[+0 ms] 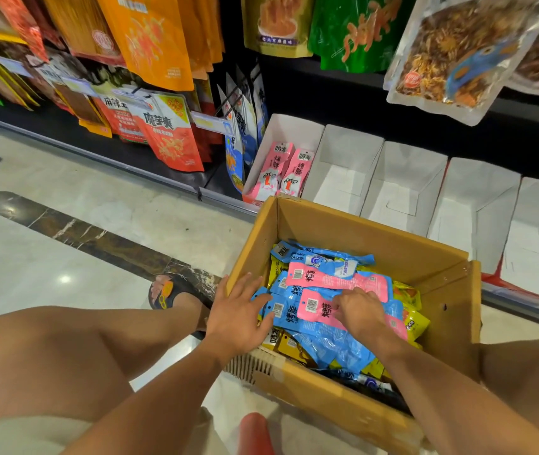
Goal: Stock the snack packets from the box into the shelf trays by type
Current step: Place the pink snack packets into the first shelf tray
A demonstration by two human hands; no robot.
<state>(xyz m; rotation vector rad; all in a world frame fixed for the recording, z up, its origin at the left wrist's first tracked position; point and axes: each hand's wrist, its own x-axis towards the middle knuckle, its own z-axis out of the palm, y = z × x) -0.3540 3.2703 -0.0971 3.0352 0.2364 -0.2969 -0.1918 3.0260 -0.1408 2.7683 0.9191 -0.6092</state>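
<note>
I note my right hand (360,310) pinching a pink packet (315,308) in the box (376,239); my left hand (238,311) lies flat, fingers spread, on blue packets (327,343). Risk: the packets overlap, so extras may lift along and land mis-sorted in the tray (289,124).

Hanging snack bags (150,37) above; sandal (169,292) on marble floor (32,264) (dark inlay stripe).

Red hanging packet (169,139) reads "魔芋爽"; pink packet (314,307) reads "烤脖".
</note>
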